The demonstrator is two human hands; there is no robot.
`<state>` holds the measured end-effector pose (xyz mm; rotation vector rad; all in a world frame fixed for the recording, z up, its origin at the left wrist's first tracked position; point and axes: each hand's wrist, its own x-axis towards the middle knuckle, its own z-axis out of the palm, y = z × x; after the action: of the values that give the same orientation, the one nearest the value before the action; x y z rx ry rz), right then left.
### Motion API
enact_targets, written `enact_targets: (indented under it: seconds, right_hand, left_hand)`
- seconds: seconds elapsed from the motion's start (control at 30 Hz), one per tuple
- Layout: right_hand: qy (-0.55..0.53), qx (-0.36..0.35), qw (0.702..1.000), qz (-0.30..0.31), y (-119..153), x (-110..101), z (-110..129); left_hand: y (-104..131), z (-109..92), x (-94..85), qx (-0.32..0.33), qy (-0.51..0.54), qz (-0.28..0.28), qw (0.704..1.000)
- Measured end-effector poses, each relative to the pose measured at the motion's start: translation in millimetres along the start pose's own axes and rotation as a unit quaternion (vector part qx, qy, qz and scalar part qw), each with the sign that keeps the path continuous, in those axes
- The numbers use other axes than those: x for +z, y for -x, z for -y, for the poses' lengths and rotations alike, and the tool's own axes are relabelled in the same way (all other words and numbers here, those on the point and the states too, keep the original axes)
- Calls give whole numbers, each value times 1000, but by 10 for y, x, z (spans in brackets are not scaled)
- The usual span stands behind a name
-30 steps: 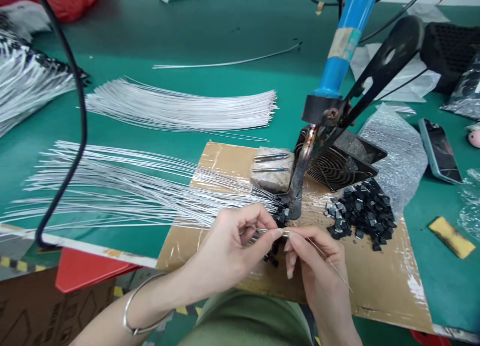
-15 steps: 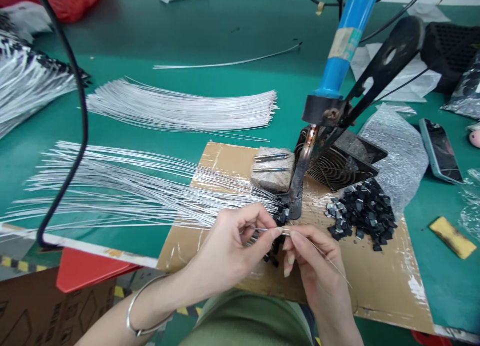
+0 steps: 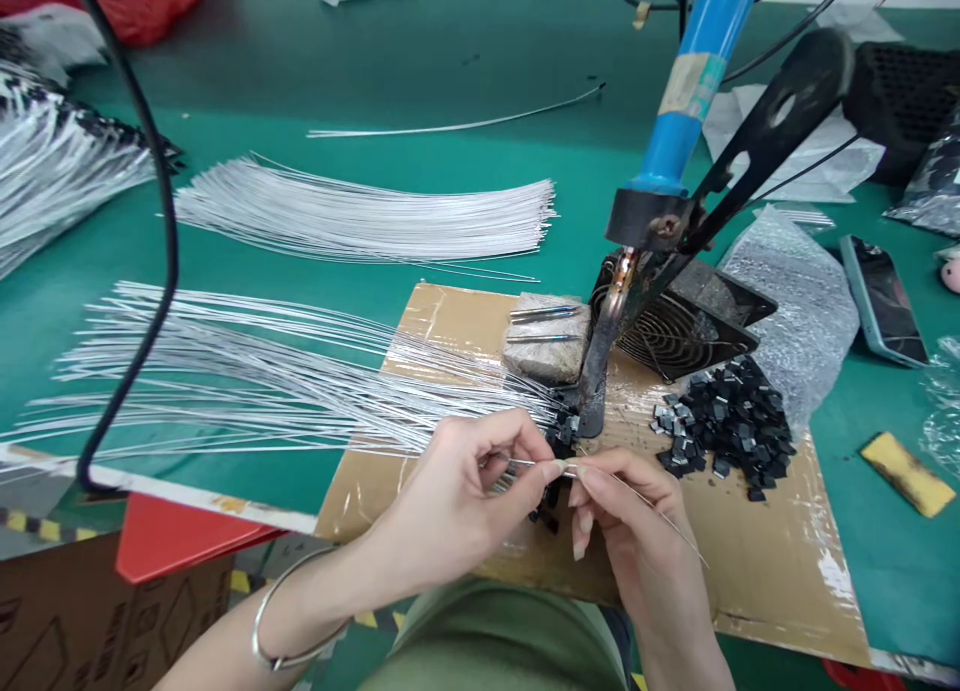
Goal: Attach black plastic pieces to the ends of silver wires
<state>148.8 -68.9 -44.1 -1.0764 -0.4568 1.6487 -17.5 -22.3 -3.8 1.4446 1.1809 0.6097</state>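
In the head view, our left hand [image 3: 465, 496] and right hand [image 3: 641, 531] pinch a thin wire [image 3: 690, 547] between close-set fingertips, above the cardboard [image 3: 765, 571]. Around them on the desk [image 3: 225, 121]: white wires [image 3: 300, 371] at ten o'clock, soldering iron [image 3: 679, 121] at one, black pieces [image 3: 731, 416] at two.

We looked down on a green-topped workbench [image 3: 225, 126]. Left of centre lay a neat bundle of white wires [image 3: 367, 216], with a single dark-tipped wire [image 3: 450, 128] behind. Nearer us, a looser spread of wires [image 3: 420, 401] overlapped a brown cardboard sheet [image 3: 765, 561]. To the right we saw bubble wrap [image 3: 806, 321], a smartphone [image 3: 885, 301] and a dark-smudged yellow sponge [image 3: 907, 473].
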Motion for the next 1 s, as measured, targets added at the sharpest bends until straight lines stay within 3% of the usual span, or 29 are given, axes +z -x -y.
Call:
enact_targets:
  seconds: [0.4, 0.83, 1.0]
  right_hand:
    - [-29, -4, 999, 18, 12, -33, -77]
    - [-39, -26, 999, -12, 12, 47, -64]
    - [-38, -25, 999, -12, 25, 12, -139]
  left_hand:
    - [36, 56, 68, -19, 10, -33, 999]
    - [65, 107, 151, 58, -46, -94, 993]
    - [55, 137, 202, 49, -16, -109, 993]
